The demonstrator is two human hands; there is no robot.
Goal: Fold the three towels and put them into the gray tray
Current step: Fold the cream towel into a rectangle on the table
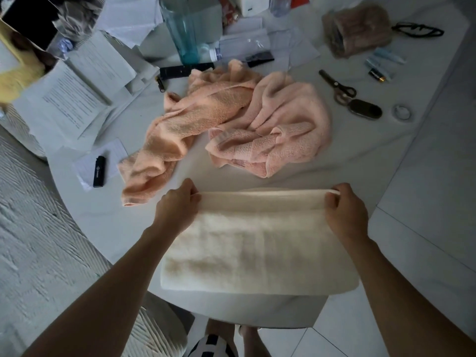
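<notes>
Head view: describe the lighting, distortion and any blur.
Head view: dim, cool, even light, with the cream towel the brightest area; wide-angle lens bends the table edge and floor tile lines; the yellow thing at the left edge looks blurred, while the left hand, right hand and peach towels stay fairly sharp.

Both bare forearms reach forward from the bottom edge, roughly parallel. Left hand [177, 202] knuckles up, fingers [192, 195] curled and pinching cloth at its far left corner (thumb hidden). Right hand [343, 206] mirrors it, fingers pinching the far right corner.
</notes>
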